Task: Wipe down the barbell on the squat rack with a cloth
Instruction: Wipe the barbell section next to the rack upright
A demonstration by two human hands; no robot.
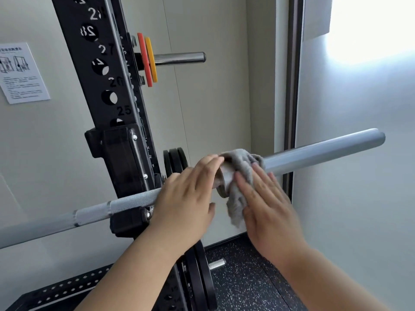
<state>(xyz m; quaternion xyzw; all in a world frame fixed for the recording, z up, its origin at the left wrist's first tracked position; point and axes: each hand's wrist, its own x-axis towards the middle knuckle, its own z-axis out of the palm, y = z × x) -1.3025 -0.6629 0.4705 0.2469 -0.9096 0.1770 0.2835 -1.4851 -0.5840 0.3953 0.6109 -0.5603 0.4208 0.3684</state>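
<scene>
Two bare forearms reach up from below to a barbell [325, 151] that lies level across a black squat rack [107, 97]. Fingers [247, 185] of the right hand [265, 205] lie straight and close together, pressing a grey cloth [238, 162] flat against the steel collar [222, 176] where shaft meets sleeve. The left hand [186, 198] wraps the bar just beside the collar, thumb beneath and fingertips touching the cloth's edge. The cloth drapes over the bar and hangs bunched below it. Leftward, the knurled shaft rests in a black hook [125, 221]; rightward, the smooth sleeve juts out bare. Higher on the rack, red and yellow plates [148, 59] sit on a peg. Wiping seems to be under way at the collar. Nothing on the metal shows which lengths are done, so the sleeve and shaft may remain.
</scene>
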